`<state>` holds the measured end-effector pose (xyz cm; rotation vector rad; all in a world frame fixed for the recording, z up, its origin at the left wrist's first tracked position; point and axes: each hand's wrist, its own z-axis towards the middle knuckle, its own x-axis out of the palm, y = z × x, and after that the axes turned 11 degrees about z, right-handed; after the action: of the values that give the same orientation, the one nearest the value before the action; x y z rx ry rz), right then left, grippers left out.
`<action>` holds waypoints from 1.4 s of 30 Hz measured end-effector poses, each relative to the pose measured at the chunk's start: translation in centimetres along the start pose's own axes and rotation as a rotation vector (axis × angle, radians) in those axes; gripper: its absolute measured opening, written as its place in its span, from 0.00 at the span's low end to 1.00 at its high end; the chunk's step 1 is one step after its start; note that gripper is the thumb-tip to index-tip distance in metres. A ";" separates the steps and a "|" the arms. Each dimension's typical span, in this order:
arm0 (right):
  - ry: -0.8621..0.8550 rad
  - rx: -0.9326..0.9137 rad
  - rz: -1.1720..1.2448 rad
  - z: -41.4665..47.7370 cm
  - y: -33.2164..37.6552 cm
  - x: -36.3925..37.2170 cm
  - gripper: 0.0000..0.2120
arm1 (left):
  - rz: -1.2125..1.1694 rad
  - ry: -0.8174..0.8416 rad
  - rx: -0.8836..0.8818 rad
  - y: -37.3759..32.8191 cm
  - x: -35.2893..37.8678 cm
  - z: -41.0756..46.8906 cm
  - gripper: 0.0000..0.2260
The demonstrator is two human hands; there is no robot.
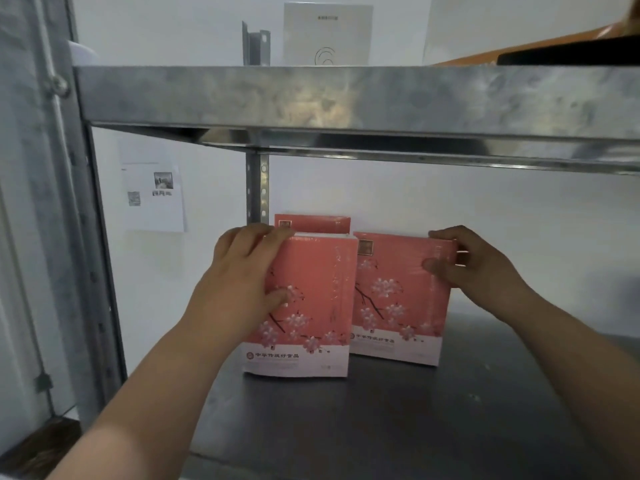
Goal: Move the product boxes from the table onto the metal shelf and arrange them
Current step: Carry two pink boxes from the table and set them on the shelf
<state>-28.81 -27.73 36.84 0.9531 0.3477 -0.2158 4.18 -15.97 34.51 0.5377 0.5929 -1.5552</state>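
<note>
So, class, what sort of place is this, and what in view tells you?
Probably a storeroom: a galvanised metal shelf holds matching pink product boxes, a white box stands on the tier above, and a printed notice hangs on the wall.

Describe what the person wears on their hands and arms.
Nothing is worn on the left hand or the right hand: no gloves, rings, watch or bracelet show. The left forearm and the right forearm are uncovered, with no sleeve in view down to the frame edge.
</note>
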 end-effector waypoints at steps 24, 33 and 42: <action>0.297 0.159 0.317 9.1 3.7 11.1 0.07 | -0.033 -0.063 0.034 1.7 2.3 1.4 0.39; 0.217 -0.032 -0.004 9.0 3.2 9.5 0.18 | 0.025 -0.065 0.083 2.2 2.6 1.7 0.43; 0.229 -0.023 0.025 8.2 3.7 9.3 0.17 | -0.033 -0.058 0.056 2.2 2.7 1.7 0.41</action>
<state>-17.40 -32.64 40.39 0.9615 0.5471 -0.0791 6.26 -19.23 33.91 0.5258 0.5170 -1.6171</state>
